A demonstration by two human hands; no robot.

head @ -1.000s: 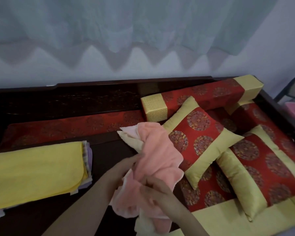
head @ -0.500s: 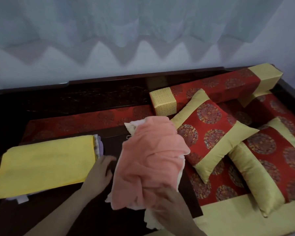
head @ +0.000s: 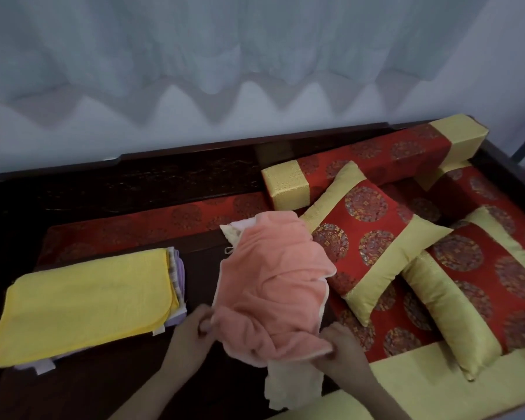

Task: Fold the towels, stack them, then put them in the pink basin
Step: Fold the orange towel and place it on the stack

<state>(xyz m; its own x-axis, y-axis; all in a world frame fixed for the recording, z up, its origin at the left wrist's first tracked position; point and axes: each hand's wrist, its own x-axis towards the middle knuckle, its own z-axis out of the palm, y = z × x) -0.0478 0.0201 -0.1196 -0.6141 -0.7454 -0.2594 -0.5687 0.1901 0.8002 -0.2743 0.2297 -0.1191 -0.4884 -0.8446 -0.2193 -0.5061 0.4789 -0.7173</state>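
A crumpled pink towel [head: 270, 286] lies in a loose heap on the dark wooden tabletop [head: 109, 386], near its right end. Both hands grip its near edge. The left hand [head: 191, 331] pinches the towel's lower left corner between thumb and fingers, closed on the cloth. The right hand [head: 343, 350] clamps the lower right edge, its fingers curled down over the fabric. Under the pink towel sits a cream towel [head: 291, 386]; one end hangs out at the front between the two wrists, and another pale corner pokes out at the far side of the heap.

To the left, well apart from the heap, rests a stack of folded towels [head: 82, 304]. A yellow towel lies flat on top, and the edges of purple and white ones show beneath it along the right side and the front.

Just right of the pink towel, a red and gold cushion [head: 373, 237] leans at an angle, its corner close to the heap. A second cushion [head: 479, 283] of the same pattern lies further right. Behind them a long red and gold bolster [head: 373, 159] runs along the dark carved backrest [head: 179, 180]. A pale curtain [head: 225, 56] hangs over the wall above. A sliver of something pink shows at the far right edge of the view, too small to identify.
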